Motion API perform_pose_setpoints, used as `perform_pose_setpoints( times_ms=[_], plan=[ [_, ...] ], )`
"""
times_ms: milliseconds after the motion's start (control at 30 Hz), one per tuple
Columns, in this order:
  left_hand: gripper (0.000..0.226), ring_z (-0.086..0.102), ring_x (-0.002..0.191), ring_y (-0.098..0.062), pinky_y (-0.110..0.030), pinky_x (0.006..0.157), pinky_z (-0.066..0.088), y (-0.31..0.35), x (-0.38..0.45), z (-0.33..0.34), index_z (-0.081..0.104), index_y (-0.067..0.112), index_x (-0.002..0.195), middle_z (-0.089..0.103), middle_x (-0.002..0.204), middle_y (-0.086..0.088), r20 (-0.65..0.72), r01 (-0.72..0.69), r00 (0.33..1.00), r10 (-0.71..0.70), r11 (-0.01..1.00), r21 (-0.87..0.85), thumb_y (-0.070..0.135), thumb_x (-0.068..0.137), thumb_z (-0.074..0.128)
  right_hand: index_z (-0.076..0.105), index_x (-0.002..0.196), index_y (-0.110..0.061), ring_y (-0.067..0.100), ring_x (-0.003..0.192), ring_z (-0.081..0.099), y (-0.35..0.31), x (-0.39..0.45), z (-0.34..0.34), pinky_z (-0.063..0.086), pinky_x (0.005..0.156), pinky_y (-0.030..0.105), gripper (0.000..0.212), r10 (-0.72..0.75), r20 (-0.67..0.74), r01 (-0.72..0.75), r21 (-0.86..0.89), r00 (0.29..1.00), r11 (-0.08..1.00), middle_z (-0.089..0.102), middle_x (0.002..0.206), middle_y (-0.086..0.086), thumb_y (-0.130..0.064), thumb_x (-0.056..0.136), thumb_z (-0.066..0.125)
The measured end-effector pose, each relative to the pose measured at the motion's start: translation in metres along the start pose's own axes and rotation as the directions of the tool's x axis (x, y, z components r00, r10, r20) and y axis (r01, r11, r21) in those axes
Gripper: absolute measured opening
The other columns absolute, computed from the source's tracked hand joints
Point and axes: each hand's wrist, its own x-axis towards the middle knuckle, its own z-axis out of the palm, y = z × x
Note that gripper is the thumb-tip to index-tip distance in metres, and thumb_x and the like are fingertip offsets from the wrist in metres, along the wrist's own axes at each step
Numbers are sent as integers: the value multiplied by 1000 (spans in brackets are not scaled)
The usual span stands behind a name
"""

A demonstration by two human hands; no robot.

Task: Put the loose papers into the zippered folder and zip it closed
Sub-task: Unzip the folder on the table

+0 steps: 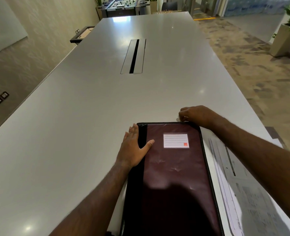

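Observation:
A dark maroon zippered folder [173, 176] with a black spine and a white label lies flat and closed-looking on the white table, near its front edge. My left hand [134, 149] rests flat on the folder's spine side, fingers spread, thumb on the cover. My right hand [194, 114] is at the folder's far right corner with fingertips pinched together at the zip edge; the zip pull itself is hidden by the fingers. Loose printed papers [248, 193] lie on the table to the right of the folder, partly under my right forearm.
The long white table [89, 116] stretches ahead with a cable slot [134, 56] in its middle. The table's right edge runs close to the papers. Carpeted floor, a planter [287, 38] and a foosball table [123, 5] lie beyond.

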Motion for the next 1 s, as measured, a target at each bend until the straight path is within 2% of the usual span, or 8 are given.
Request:
perform_pose_setpoints(
  times_ms=[200, 333, 433, 600, 833, 933, 1000],
  plan=[
    [106, 2, 157, -7, -25, 123, 0, 0, 0, 2, 5, 20, 165, 6, 172, 5, -20, 6, 1000, -6, 1000, 17, 82, 89, 43, 68, 97, -20, 20, 85, 68, 13, -25, -4, 56, 72, 37, 14, 69, 11, -69, 3, 998, 998, 66, 106, -3, -30, 103, 59],
    [107, -2, 149, 2, -24, 121, 0, 0, 0, 3, 5, 22, 165, 7, 172, 7, -28, 20, 999, -19, 1000, 19, 84, 87, 42, 69, 99, -21, 20, 87, 69, 19, -38, -2, 55, 73, 36, 13, 102, 2, -102, 22, 995, 995, 66, 106, -5, -29, 103, 59],
    [108, -4, 143, 5, -25, 119, 1, 1, -2, 3, 5, 23, 165, 8, 172, 9, -38, 35, 999, -35, 999, 17, 86, 85, 41, 71, 101, -20, 19, 91, 69, 21, -45, 4, 51, 73, 33, 11, 140, -17, -138, 73, 990, 988, 67, 107, -5, -25, 103, 61],
    [107, -4, 141, 3, -27, 118, 3, 2, -4, 3, 6, 25, 165, 10, 172, 8, -43, 46, 998, -45, 999, 25, 86, 85, 43, 74, 102, -15, 21, 91, 69, 22, -57, 15, 54, 74, 36, 9, 179, -44, -171, 148, 983, 974, 70, 106, 0, -17, 100, 66],
    [103, -3, 142, 2, -27, 120, 2, 2, -2, 3, 7, 24, 165, 9, 172, 7, -32, 48, 998, -48, 999, -3, 81, 88, 46, 77, 100, -9, 23, 85, 68, 20, -71, 32, 56, 74, 40, 12, 251, -112, -210, 290, 961, 934, 72, 97, 5, -18, 99, 68],
    [101, 5, 155, -10, -35, 126, 8, 5, -1, 0, 11, 20, 165, 14, 172, 1, -6, 45, 999, -45, 999, -17, 76, 91, 49, 75, 101, -6, 24, 84, 65, 19, -73, 42, 53, 74, 39, 10, 267, -123, -210, 352, 956, 912, 70, 97, 7, -14, 99, 68],
    [94, 26, 154, -22, -43, 126, 24, 10, 1, -6, 23, 18, 162, 29, 167, -3, -24, 21, 999, -21, 1000, -8, 71, 91, 55, 74, 100, -7, 23, 83, 65, 18, -72, 48, 54, 75, 40, 7, 294, -143, -219, 387, 945, 895, 70, 96, 7, -12, 98, 69]
  ],
)
